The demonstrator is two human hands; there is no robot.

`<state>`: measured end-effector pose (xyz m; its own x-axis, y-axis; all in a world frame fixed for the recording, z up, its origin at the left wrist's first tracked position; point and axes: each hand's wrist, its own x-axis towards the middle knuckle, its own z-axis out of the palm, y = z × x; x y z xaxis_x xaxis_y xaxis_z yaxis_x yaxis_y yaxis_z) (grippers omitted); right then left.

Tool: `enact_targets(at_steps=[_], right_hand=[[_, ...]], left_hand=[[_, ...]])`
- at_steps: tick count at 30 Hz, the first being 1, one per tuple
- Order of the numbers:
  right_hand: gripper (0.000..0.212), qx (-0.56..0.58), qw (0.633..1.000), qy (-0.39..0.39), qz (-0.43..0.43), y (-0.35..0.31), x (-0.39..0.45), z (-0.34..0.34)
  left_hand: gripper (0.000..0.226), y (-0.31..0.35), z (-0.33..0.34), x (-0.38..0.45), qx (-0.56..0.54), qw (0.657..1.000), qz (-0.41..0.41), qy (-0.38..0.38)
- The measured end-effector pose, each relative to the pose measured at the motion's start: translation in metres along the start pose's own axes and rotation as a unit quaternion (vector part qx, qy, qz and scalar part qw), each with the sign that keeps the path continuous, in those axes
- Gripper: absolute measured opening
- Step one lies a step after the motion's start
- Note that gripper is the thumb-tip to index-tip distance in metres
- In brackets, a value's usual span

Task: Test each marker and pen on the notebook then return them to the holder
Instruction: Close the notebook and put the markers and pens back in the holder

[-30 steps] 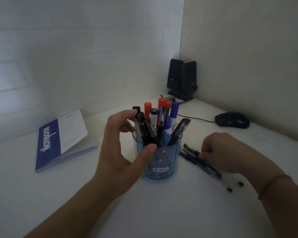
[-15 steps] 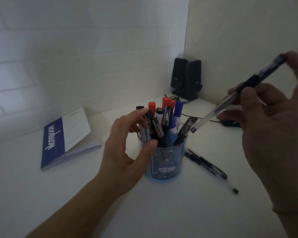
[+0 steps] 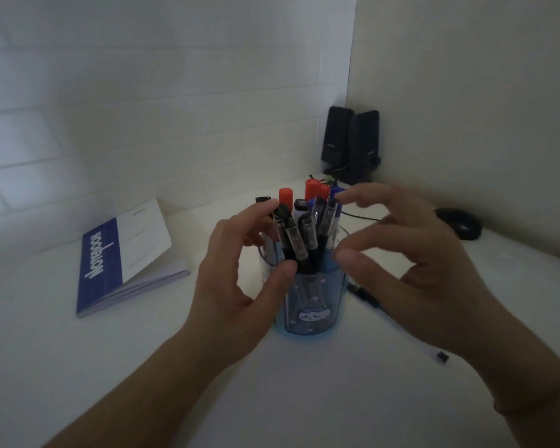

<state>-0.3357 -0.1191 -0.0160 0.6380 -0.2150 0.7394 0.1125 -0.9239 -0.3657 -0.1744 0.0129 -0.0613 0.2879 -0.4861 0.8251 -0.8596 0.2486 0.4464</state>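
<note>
The clear pen the right hand (image 3: 434, 260) lifted half a second ago now stands in the blue holder (image 3: 314, 302) (grip released, fingers spread); left hand (image 3: 240, 286) steadies the holder; notebook (image 3: 123, 257) lies closed on the desk.

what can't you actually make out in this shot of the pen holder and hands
- Head view: the black pen on the desk runs under the right hand, so most of it is hidden.
- The translucent blue plastic pen holder is partly covered by the left hand; whether its fingers touch the pens is unclear.
- Small print on the blue and white notebook is too dim and small.
</note>
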Motion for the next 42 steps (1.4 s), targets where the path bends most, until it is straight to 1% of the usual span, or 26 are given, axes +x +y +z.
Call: enact_targets(at_steps=[1,3,4,5,6,7,8,9,10,11,12,16,20,22,25,26,27,29,31,34,36,38,39,40,42], right_hand=[[0.013,0.034,0.999,0.013,0.012,0.001,0.001,0.000],[0.008,0.100,0.991,0.071,0.049,0.007,0.003,-0.004],[0.006,0.098,0.988,0.094,0.076,0.011,0.004,-0.006],[0.004,0.063,0.988,0.092,0.108,0.017,0.004,-0.008],[0.002,-0.005,0.988,0.049,0.149,0.025,0.004,-0.008],[0.003,-0.089,0.976,-0.039,0.195,0.036,0.001,-0.009],[0.006,-0.160,0.946,-0.146,0.240,0.044,-0.001,-0.008],[0.011,-0.202,0.909,-0.239,0.275,0.052,-0.004,-0.007],[0.016,-0.216,0.878,-0.303,0.302,0.057,-0.006,-0.006],[0.020,-0.216,0.859,-0.336,0.320,0.060,-0.007,-0.005],[0.021,-0.216,0.853,-0.343,0.328,0.061,-0.007,-0.004],[0.017,-0.190,0.860,-0.327,0.343,0.059,-0.007,0.002],[0.026,-0.205,0.844,-0.342,0.358,0.057,-0.009,0.008],[0.023,-0.223,0.845,-0.336,0.351,0.057,-0.009,0.009],[0.004,-0.213,0.873,-0.278,0.338,0.059,-0.008,0.006],[0.003,-0.205,0.880,-0.263,0.339,0.059,-0.008,0.004],[0.008,-0.203,0.879,-0.263,0.342,0.059,-0.009,0.003],[0.022,-0.226,0.857,-0.308,0.346,0.059,-0.010,0.002],[0.027,-0.242,0.832,-0.358,0.349,0.056,-0.010,0.002],[0.028,-0.235,0.830,-0.373,0.341,0.050,-0.011,0.004],[0.031,-0.262,0.828,-0.375,0.326,0.047,-0.012,0.008],[0.033,-0.270,0.835,-0.353,0.324,0.048,-0.011,0.009],[0.032,-0.253,0.848,-0.326,0.334,0.049,-0.009,0.006],[0.030,-0.219,0.861,-0.295,0.352,0.050,-0.006,0.000],[0.024,-0.112,0.878,-0.235,0.401,0.050,0.000,-0.012]], left_hand=[[0.053,0.000,0.000,0.000,-0.002,1.000,0.000,0.000],[0.053,0.001,0.000,0.000,-0.007,1.000,-0.003,0.001],[0.054,0.002,0.000,0.000,-0.009,1.000,-0.007,0.002],[0.055,0.003,0.000,0.000,-0.009,1.000,-0.011,0.003],[0.057,0.003,0.000,0.001,-0.007,1.000,-0.016,0.003],[0.059,0.003,0.000,0.001,-0.004,1.000,-0.018,0.002],[0.062,0.004,-0.001,0.001,-0.002,1.000,-0.020,-0.001],[0.066,0.004,-0.001,0.001,-0.001,1.000,-0.023,-0.004],[0.069,0.004,-0.001,0.001,-0.001,1.000,-0.026,-0.006],[0.071,0.004,-0.001,0.001,-0.001,1.000,-0.028,-0.005],[0.071,0.004,-0.001,0.001,0.000,1.000,-0.031,-0.001],[0.057,0.003,0.000,0.002,-0.005,0.999,-0.034,0.012],[0.052,0.003,-0.001,0.003,-0.021,0.999,-0.040,0.020],[0.056,0.005,-0.001,0.002,-0.021,0.999,-0.042,0.016],[0.069,0.009,0.000,0.002,-0.003,0.999,-0.052,0.010],[0.073,0.010,0.001,0.002,0.003,0.998,-0.057,0.010],[0.075,0.011,0.002,0.002,0.008,0.998,-0.065,0.012],[0.075,0.014,0.006,0.003,0.007,0.996,-0.089,0.023],[0.068,0.015,0.007,0.004,0.004,0.994,-0.101,0.041],[0.063,0.012,0.004,0.006,-0.012,0.992,-0.105,0.065],[0.063,0.010,0.002,0.006,-0.041,0.990,-0.115,0.077],[0.062,0.010,0.001,0.007,-0.065,0.987,-0.117,0.086],[0.060,0.010,0.001,0.007,-0.071,0.987,-0.110,0.089],[0.054,0.009,0.000,0.007,-0.072,0.988,-0.098,0.091],[0.031,0.007,-0.001,0.007,-0.055,0.993,-0.061,0.088]])
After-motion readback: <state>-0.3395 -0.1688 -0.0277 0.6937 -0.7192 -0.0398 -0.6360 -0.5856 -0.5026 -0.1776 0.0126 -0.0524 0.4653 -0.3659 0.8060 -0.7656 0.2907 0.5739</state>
